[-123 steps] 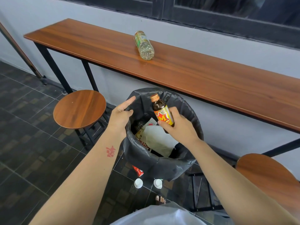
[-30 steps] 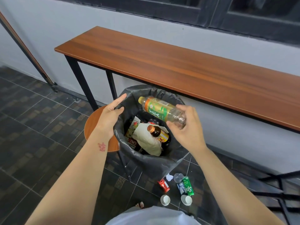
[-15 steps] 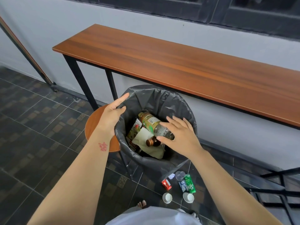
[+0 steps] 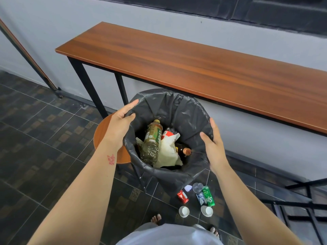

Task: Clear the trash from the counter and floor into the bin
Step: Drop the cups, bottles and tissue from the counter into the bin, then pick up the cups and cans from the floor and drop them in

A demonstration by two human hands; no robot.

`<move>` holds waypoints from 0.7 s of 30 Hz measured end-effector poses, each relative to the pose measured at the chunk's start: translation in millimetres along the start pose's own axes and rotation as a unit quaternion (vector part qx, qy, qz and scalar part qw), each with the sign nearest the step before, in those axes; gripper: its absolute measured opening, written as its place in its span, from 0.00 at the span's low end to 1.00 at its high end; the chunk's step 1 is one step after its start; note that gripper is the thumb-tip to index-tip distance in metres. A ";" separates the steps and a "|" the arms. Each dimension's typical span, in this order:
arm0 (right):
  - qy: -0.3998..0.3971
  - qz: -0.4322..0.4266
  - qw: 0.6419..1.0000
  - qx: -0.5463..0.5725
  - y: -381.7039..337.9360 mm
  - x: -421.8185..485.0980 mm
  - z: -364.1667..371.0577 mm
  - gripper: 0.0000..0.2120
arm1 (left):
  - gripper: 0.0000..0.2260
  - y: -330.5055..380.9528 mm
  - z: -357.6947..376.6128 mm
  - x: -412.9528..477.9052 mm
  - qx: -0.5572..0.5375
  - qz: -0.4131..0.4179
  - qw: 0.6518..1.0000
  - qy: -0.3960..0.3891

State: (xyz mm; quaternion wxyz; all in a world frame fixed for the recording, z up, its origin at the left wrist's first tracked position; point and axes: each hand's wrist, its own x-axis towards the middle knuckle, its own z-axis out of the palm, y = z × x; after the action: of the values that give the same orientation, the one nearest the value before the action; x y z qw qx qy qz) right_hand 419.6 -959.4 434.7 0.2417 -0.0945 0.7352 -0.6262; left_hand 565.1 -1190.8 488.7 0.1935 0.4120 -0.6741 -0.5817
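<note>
A black bin bag [image 4: 184, 110] hangs open in front of me. My left hand [image 4: 122, 122] grips its left rim. My right hand [image 4: 212, 145] rests on the right rim with fingers curled over the edge. Inside lie a green-labelled tea bottle [image 4: 151, 143], a brown glass bottle [image 4: 184, 150] and crumpled white paper [image 4: 168, 152]. On the floor below the bag are a red can [image 4: 182, 196], a green can [image 4: 208, 198], a blue wrapper [image 4: 200, 198], a clear plastic cup [image 4: 197, 187] and two white cups [image 4: 184, 211] [image 4: 206, 210].
The long wooden counter [image 4: 194, 62] stands against the wall behind the bag. A round wooden stool [image 4: 102, 131] sits under my left hand. Black metal stool frames [image 4: 300, 200] stand at the right. My bare feet [image 4: 156, 219] are near the floor litter.
My right hand dropped the tea bottle into the bag, drew back out and took the bag's right rim. The left hand kept its hold on the left rim.
</note>
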 end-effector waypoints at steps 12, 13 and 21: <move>0.036 0.009 0.999 0.014 1.4 -6.0 1.4 0.29 | 0.18 -11.5 11.3 -46.4 0.026 0.039 0.999 0.023; 0.036 0.007 0.999 0.016 1.9 -8.4 -1.4 0.29 | 0.18 -12.1 14.4 -51.4 0.013 0.038 0.999 0.029; -0.020 -0.009 1.000 -0.004 7.5 -25.0 -52.1 0.27 | 0.20 -27.1 50.9 -116.6 -0.054 0.023 0.995 0.082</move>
State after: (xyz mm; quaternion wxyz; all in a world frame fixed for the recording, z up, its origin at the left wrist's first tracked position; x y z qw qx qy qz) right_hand 417.8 -901.3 438.6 0.2500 -0.1148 0.7319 -0.6234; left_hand 604.7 -1067.5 476.0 0.2834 0.4313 -0.6333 -0.5768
